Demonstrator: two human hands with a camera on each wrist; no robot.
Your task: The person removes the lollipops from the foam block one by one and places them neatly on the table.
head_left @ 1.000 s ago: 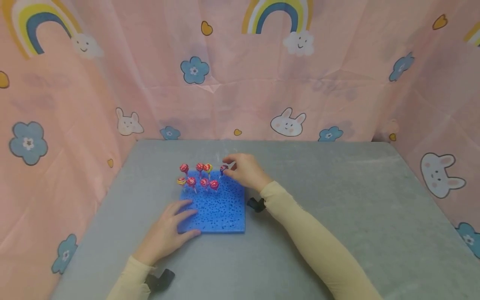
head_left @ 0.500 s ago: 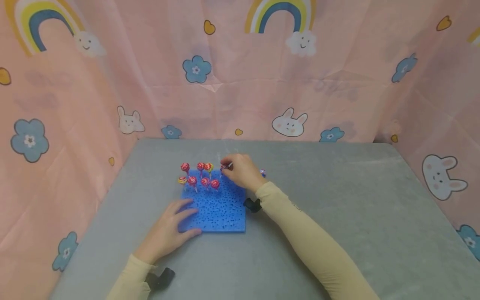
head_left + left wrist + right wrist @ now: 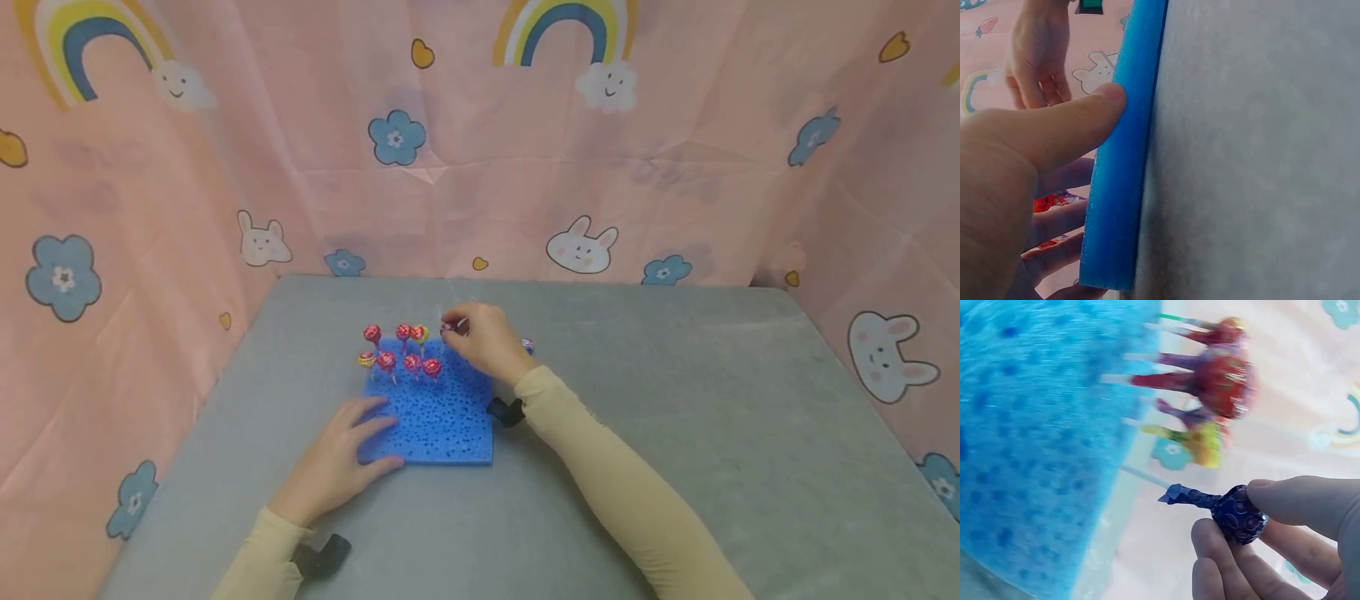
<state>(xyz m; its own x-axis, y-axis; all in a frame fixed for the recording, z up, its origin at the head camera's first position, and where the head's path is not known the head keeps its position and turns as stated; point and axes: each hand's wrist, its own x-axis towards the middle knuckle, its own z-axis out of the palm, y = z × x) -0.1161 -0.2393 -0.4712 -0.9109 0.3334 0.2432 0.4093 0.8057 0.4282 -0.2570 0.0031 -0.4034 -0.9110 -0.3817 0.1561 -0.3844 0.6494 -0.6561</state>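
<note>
My right hand (image 3: pixel 487 337) pinches the round head of a lollipop (image 3: pixel 1238 515) in a dark blue wrapper, between thumb and fingers. In the right wrist view its white stick points at the far part of the blue foam block (image 3: pixel 442 425); whether the tip sits in the foam I cannot tell. Several lollipops with red wrappers (image 3: pixel 386 361), and some with yellow (image 3: pixel 420 334), stand upright in the foam's far left part. My left hand (image 3: pixel 337 458) rests on the near left corner of the block, fingers spread, its thumb (image 3: pixel 1085 119) touching the front side.
Many small dark holes dot the foam's top. Behind my right wrist a small blue-wrapped thing (image 3: pixel 528 345) lies partly hidden. The grey table (image 3: pixel 675 417) extends to both sides. A pink patterned curtain (image 3: pixel 480 192) encloses it at the back and sides.
My right fingers have closed in on the blue-wrapped lollipop, and it sits slightly higher. The wrist shifted left, uncovering the small blue thing behind it. My left hand stays put.
</note>
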